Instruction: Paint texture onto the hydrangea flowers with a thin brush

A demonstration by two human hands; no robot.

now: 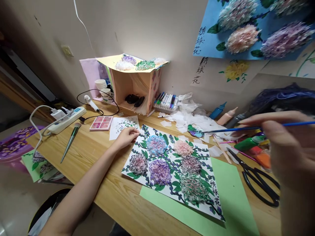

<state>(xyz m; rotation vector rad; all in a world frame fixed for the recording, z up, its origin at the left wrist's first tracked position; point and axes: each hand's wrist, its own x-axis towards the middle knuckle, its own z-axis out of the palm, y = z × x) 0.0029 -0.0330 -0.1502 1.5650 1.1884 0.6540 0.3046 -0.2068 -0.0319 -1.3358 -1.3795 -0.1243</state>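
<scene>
Paint is what I am after: my right hand (283, 144) pinches the blue-handled paintbrush (246, 128) between thumb and fingertips, close to the lens and blurred, and the bristle end reaches out to the small palette (195, 130) smeared with green, blue and purple. Tip and palette look to be touching, though the contact itself is too small to be sure of.

My left hand (126, 136) lies on the upper left corner of the hydrangea picture (172, 164), fingers loosely curled and pressed down on the paper, holding nothing. That sheet lies on the wooden desk (98, 170), its lower edge overlapping a green sheet (231, 203).

To do this well, I judge I should load only the tip, roll it lightly in the colour I want and wipe the excess on the palette's edge, since the tissue-paper flowers would soak up a drip at once. Keeping my left palm firm on the corner should stop the sheet sliding when the brush comes across. Carrying the brush over, I would keep it low and clear of the raised blooms.

Black scissors (261, 182) lie just right of the green sheet, near my brush hand; a tray of marker pens (166, 100) sits against the wall beside a small wooden box shelf (134, 87), well apart from my work.
</scene>
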